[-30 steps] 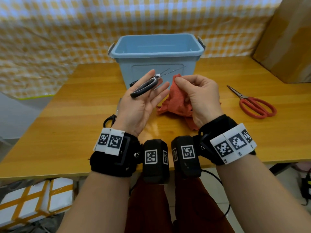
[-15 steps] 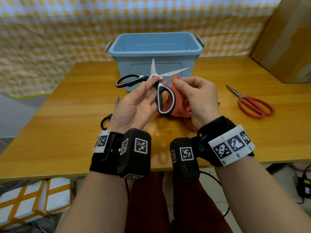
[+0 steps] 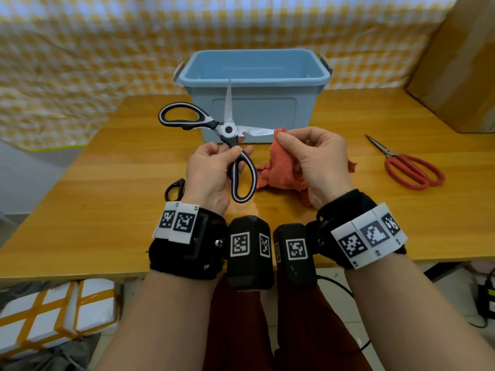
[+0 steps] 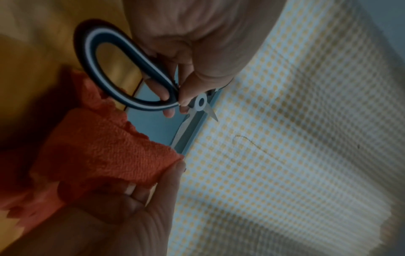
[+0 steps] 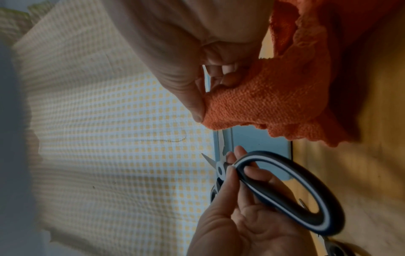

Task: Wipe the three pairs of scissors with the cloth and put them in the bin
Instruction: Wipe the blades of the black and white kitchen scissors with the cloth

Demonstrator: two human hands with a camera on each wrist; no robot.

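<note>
above the near half of the wooden table [image 3: 80, 210] i held the black-and-white scissors [image 3: 227, 129] up in front of the blue bin [image 3: 254, 76], blades spread wide so that each edge could be reached on its own. my left hand [image 3: 211, 178] had its thumb and fingers pinched on the lower handle just below the pivot, which kept the pair steady and left both blades bare; one blade stood upright and the other lay out sideways toward my other hand. my right hand [image 3: 316, 159] was closed on the orange cloth [image 3: 281, 167], with a fold of it pinched between thumb and forefinger at the tip of the sideways blade, so the cloth and not my skin met the metal. the rest of the cloth hung down to the table beneath. i judged this to be the wiping of the first pair, with most of the task still ahead, since the bin showed nothing inside from where i looked. the red scissors [image 3: 412, 170] lay shut on the table well off to the right, waiting their turn, and a black handle loop [image 3: 175, 188] of what i took for the third pair peeped out on the table behind my left wrist, the rest of it hidden.
</note>
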